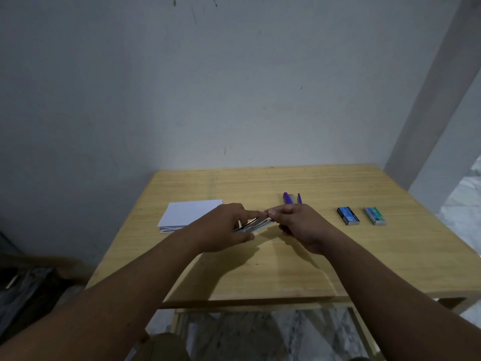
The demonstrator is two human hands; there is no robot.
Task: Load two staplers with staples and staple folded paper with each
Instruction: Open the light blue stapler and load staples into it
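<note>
A light blue and silver stapler (256, 224) is held just above the middle of the wooden table (286, 269). My left hand (223, 227) grips its left end, fingers over the top. My right hand (299, 227) pinches its right end, thumb on top. A purple stapler (288, 198) lies behind my right hand, partly hidden by it. Folded white paper (187, 212) rests on the table to the left, with my left hand covering its near right corner. Two staple boxes lie to the right: a blue one (348, 216) and a green one (374, 216).
The table stands against a grey wall (208, 100). A white pillar (429, 100) rises at the back right. Marble floor (260, 334) shows below the front edge, and dark clutter (26, 295) lies at the lower left.
</note>
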